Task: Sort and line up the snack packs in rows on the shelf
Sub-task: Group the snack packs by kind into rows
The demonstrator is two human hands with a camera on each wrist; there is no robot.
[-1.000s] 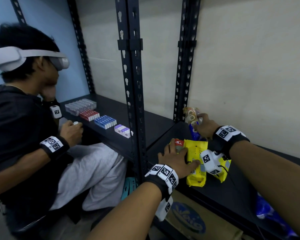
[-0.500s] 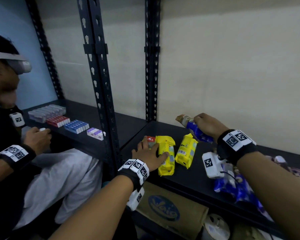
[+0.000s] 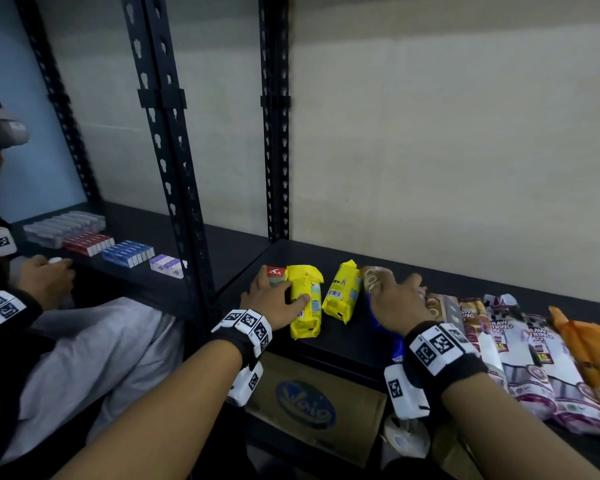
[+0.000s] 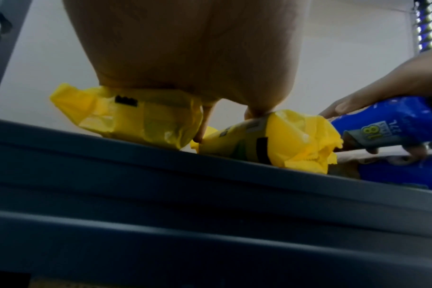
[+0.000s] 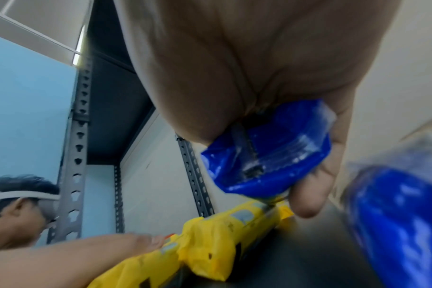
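Note:
On the black shelf lie a red-ended pack and two yellow packs, one beside it and one further right. My left hand lies palm down over the red-ended pack, with its thumb on the first yellow pack. My right hand grips a blue pack just right of the second yellow pack. Its brown end sticks out past the fingers. The blue pack is held tilted above the shelf.
Right of my hand lie another blue pack, several purple-white packs and orange packs. A black upright stands left. Past it a seated person handles small boxes. A cardboard box sits below.
My right hand has brought the blue pack from the back of the shelf forward, next to the second yellow pack. The left hand has stayed on its packs. The view has swung right.

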